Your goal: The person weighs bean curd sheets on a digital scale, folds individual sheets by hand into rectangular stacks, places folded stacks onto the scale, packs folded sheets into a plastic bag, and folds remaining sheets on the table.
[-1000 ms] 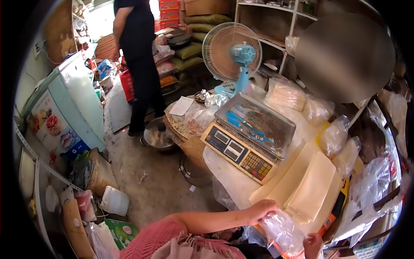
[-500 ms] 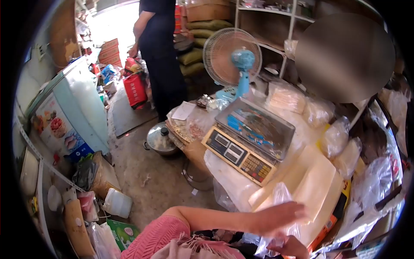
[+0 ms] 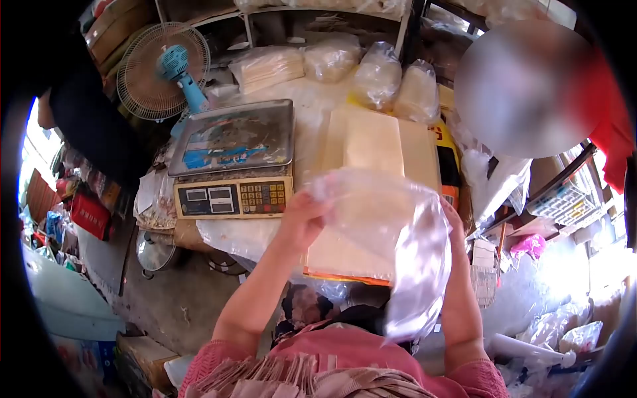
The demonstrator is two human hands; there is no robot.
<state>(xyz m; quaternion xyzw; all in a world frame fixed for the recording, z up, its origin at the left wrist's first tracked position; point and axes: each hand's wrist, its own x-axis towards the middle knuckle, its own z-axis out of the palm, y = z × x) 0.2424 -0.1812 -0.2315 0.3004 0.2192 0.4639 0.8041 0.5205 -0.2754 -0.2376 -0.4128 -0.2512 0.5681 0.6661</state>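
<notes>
Clear plastic bag [image 3: 421, 265] held up in both bare hands, to the right of the scale [image 3: 232, 149], above the near part of a stack of pale flat sheets [image 3: 373, 142]. Left hand [image 3: 304, 215] near the scale's lower right corner; grip closed, fingers pinching one end of the bag. Right hand [image 3: 453, 225] farther right of the scale, grip closed on the bag's other side, fingertips partly hidden. Film spans the gap between the hands, its loose end hanging down on the right-hand side. Sheets show through it, blurred.

Scale sits on the counter [image 3: 312, 109], metal pan worn and marked with blue patches, keypad and display panel on the near side. Sheets lie flat just right of it, a narrower pile on top of wider ones. Yellow and black packaging [image 3: 450, 156] along their far right edge, orange at its lower part.

Behind and to the right of the scale: a wrapped pale pack [image 3: 269, 66] and three filled clear bags, side by side. Blue fan [image 3: 162, 69] behind the scale, toward the left. Lidded pot [image 3: 154, 251] on the floor, below and left of the scale. Person in dark clothes [image 3: 99, 116] well left of the scale; a red bag [image 3: 91, 215] low in that direction too.
</notes>
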